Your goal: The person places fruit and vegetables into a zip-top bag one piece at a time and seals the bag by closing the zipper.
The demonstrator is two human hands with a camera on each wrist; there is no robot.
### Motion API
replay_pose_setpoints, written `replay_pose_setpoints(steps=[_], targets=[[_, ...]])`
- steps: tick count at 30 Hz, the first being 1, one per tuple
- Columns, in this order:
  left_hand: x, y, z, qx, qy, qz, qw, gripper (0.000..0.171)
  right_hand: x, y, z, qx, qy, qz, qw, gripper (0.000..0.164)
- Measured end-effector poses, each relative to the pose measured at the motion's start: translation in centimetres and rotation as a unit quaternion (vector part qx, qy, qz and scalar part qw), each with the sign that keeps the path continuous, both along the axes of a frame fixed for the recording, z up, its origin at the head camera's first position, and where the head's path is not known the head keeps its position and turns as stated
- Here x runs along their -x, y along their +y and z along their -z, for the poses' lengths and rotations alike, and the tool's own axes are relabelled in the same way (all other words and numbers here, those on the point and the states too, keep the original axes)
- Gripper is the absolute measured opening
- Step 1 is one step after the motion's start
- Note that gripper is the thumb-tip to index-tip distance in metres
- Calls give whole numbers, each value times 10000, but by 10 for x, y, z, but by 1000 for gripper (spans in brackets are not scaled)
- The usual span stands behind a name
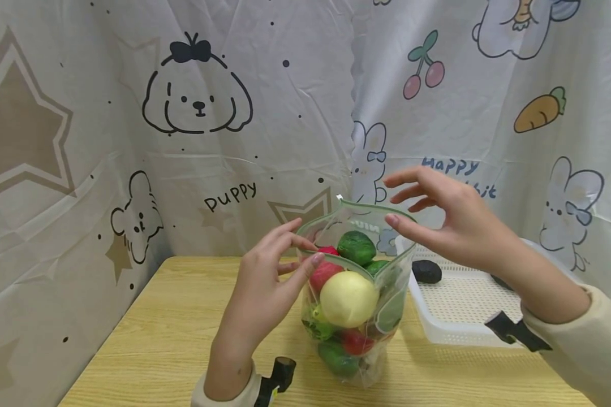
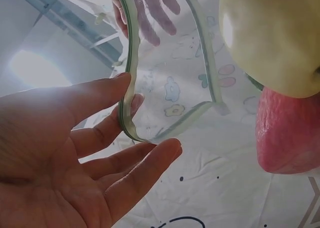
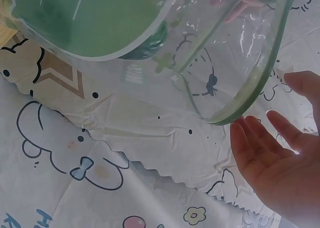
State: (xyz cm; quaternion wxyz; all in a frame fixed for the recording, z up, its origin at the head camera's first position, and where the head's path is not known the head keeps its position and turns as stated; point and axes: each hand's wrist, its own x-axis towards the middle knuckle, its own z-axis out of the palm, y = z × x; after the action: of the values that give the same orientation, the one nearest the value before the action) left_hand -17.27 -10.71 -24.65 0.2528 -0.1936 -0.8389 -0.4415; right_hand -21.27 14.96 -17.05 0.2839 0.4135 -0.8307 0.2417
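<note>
A clear zip-top bag (image 1: pixel 394 277) with a green rim stands upright on the table, its mouth spread wide. It holds a large pale yellow round fruit (image 1: pixel 349 299), pinkish-red pieces (image 1: pixel 326 275), a bumpy dark green piece (image 1: pixel 356 247) and other green and red produce. At the left of the rim, my left hand (image 1: pixel 267 282) touches the edge with loosely bent fingers; the left wrist view shows fingertips against the green strip (image 2: pixel 129 53). My right hand (image 1: pixel 453 220) is spread at the right side of the rim, fingers apart, fingertips close to the strip (image 3: pixel 250 101); contact is unclear.
To the right of the bag sits a white perforated basket (image 1: pixel 438 333) with a dark oval item (image 1: pixel 426 272) inside and another partly hidden behind my right forearm. A wooden table (image 1: pixel 183 328) lies beneath. Printed cloth (image 1: pixel 265 130) hangs behind and at the sides.
</note>
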Motion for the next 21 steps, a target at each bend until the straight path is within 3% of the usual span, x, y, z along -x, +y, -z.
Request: replay_pose_setpoints(steps=[8, 13, 17, 21], targets=[[1, 0, 0, 26, 18, 25, 10000, 14, 3, 5, 4, 15, 81, 65, 9999, 42], [2, 1, 1, 11, 19, 41, 10000, 14, 15, 14, 7, 336, -14, 324, 9989, 33], [3, 2, 1, -3, 6, 51, 10000, 14, 37, 29, 17, 576, -342, 797, 9946, 23], [3, 1, 2, 40, -13, 88, 10000, 17, 73, 50, 41, 329, -833, 1203, 9887, 22]])
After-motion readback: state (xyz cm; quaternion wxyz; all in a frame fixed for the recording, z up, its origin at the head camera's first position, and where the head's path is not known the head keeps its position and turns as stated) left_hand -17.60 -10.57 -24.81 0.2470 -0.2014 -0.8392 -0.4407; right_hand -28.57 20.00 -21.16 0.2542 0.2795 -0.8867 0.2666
